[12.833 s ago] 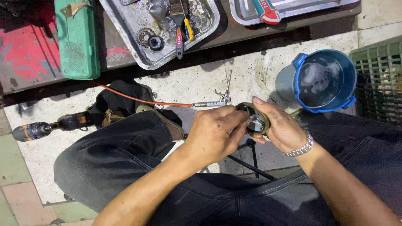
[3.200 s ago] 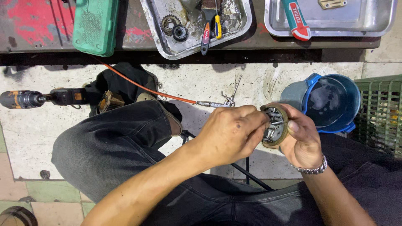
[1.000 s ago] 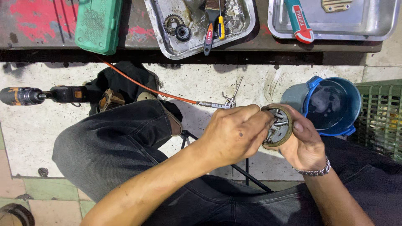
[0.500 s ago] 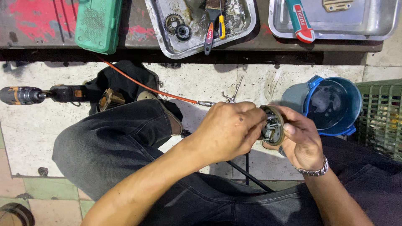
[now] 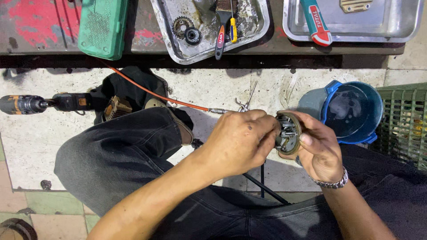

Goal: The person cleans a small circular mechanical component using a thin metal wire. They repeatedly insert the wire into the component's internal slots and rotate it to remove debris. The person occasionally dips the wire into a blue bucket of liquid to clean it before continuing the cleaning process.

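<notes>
1. right hand (image 5: 320, 149) grips a round metal part (image 5: 288, 132), fingers wrapped on its rim, above the lap.
2. left hand (image 5: 238, 140) touches the part's open face, fingers pinched narrow inside it.
3. blue bucket (image 5: 351, 111) just beside.

The right hand (image 5: 321, 149) cups a round metal part (image 5: 288, 133) with springs inside, while the left hand (image 5: 238, 140) presses its fingers (image 5: 271, 129) into it. Just beyond stands a blue bucket (image 5: 353, 111); a drill (image 5: 42, 103) lies on the floor (image 5: 209, 86).
</notes>
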